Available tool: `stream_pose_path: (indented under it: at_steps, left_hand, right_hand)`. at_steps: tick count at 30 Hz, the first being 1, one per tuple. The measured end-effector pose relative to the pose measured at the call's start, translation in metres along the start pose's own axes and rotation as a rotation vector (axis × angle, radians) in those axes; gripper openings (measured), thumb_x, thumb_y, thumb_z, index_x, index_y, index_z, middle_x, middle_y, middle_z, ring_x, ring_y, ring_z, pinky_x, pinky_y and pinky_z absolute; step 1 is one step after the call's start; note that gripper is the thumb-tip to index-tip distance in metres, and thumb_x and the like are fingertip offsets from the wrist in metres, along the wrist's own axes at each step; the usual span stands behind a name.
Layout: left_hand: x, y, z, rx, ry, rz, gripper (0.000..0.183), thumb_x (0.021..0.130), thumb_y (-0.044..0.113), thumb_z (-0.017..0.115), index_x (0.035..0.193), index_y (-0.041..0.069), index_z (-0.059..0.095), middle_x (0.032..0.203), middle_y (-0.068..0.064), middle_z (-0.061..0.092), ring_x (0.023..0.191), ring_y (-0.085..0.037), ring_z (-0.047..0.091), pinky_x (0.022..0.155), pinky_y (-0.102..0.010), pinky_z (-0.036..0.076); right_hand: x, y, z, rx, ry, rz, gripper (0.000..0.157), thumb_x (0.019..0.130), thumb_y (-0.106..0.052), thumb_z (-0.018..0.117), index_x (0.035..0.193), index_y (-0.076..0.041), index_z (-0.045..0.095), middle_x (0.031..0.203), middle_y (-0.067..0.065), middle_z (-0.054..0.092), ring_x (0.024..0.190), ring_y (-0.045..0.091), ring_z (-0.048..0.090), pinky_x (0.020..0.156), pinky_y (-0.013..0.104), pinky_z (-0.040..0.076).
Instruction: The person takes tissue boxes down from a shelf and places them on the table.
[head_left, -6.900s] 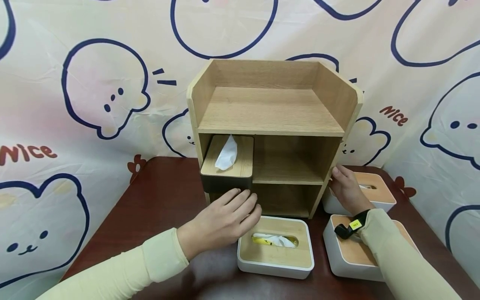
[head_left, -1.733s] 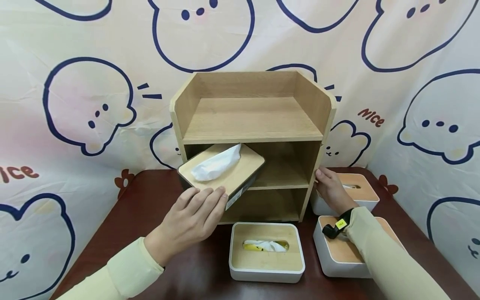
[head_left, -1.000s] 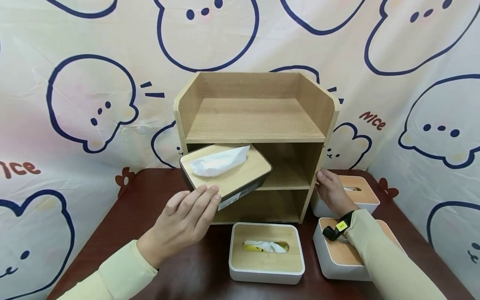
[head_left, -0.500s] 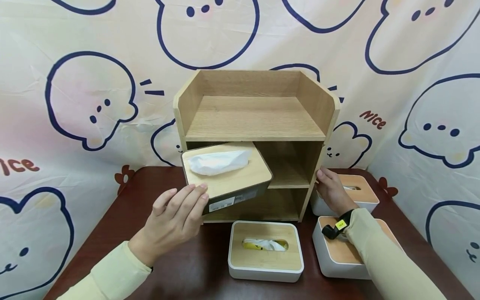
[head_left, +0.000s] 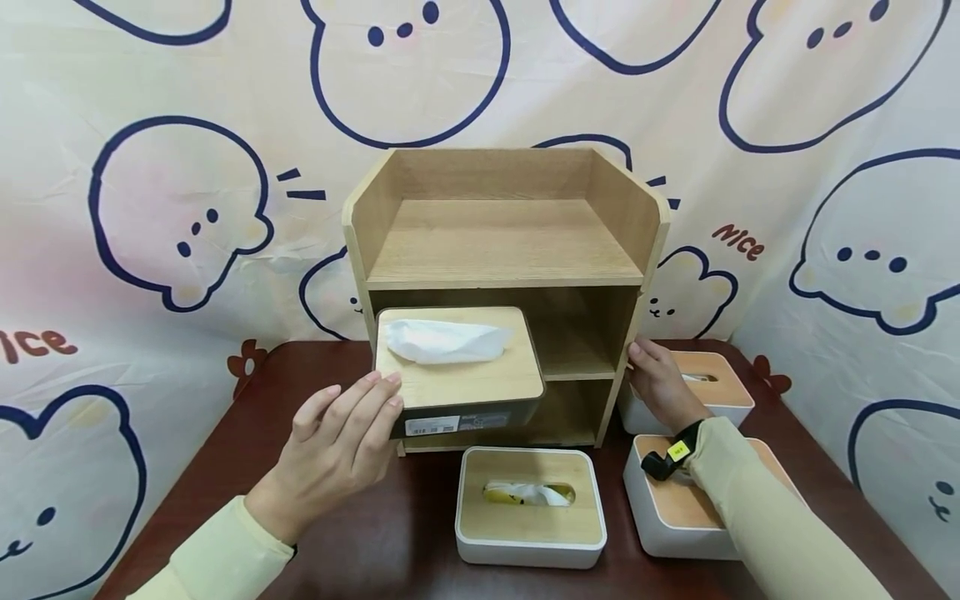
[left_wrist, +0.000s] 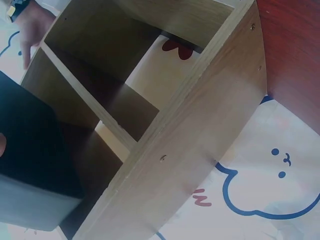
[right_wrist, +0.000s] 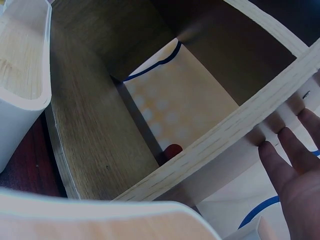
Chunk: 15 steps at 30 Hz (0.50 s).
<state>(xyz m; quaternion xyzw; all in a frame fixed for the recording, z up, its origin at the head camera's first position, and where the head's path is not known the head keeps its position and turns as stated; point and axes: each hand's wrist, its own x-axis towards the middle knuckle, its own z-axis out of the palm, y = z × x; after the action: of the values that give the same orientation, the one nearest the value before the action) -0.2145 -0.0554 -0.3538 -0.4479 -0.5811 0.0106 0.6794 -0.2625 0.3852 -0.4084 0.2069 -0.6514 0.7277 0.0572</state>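
In the head view my left hand (head_left: pixel 330 454) holds a black tissue box (head_left: pixel 465 417) by its left front corner, fingertips on the wooden lid and side. A white tissue (head_left: pixel 448 342) lies across the lid. The box is in front of the middle compartment of a wooden shelf (head_left: pixel 504 275), long labelled side facing me. In the left wrist view the box's dark underside (left_wrist: pixel 30 140) shows, with a bit of thumb on it. My right hand (head_left: pixel 665 385) touches the shelf's right side; its straight fingertips press the outer panel in the right wrist view.
A white tissue box (head_left: pixel 532 525) with a wooden lid stands before the shelf. To the right are a second white box (head_left: pixel 693 500), under my right forearm, and a third (head_left: pixel 720 379) behind it. A cartoon-print cloth (head_left: pixel 187 358) hangs behind the dark red table (head_left: pixel 330 558).
The black tissue box has come forward out of the middle compartment and turned so that its long side faces front. My left hand has shifted left with it; my right hand stays at the shelf.
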Motion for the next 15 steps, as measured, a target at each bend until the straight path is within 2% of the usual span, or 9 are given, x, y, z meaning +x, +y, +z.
stream_pose_path:
  at_steps: [4, 8, 15]
  left_hand:
    - [0.001, -0.0019, 0.0001, -0.024, -0.003, -0.018, 0.031, 0.082, 0.014, 0.053, 0.108, -0.002, 0.059, 0.114, -0.018, 0.066, 0.096, -0.03, 0.064, 0.08, -0.045, 0.037]
    - [0.0025, -0.0032, -0.0022, -0.054, -0.014, -0.025, 0.03, 0.087, 0.019, 0.054, 0.104, -0.004, 0.061, 0.109, -0.019, 0.067, 0.091, -0.031, 0.064, 0.077, -0.047, 0.037]
    - [-0.0042, -0.0006, -0.0093, -0.077, -0.023, -0.032, 0.029, 0.093, 0.024, 0.053, 0.098, -0.004, 0.061, 0.105, -0.019, 0.068, 0.084, -0.033, 0.063, 0.075, -0.047, 0.042]
  right_hand:
    - [-0.0012, -0.002, -0.0008, -0.015, 0.011, 0.011, 0.051, 0.106, -0.029, 0.042, 0.151, -0.006, 0.035, 0.143, 0.001, 0.044, 0.125, 0.017, 0.045, 0.098, 0.028, 0.041]
    - [-0.0026, -0.002, -0.0022, -0.016, 0.017, 0.02, 0.051, 0.106, -0.029, 0.042, 0.151, -0.006, 0.036, 0.141, 0.0, 0.047, 0.124, 0.017, 0.048, 0.098, 0.028, 0.041]
    - [-0.0012, 0.003, 0.0, 0.004, 0.008, -0.003, 0.041, 0.106, -0.027, 0.044, 0.144, -0.013, 0.049, 0.137, -0.001, 0.05, 0.122, 0.016, 0.05, 0.098, 0.029, 0.041]
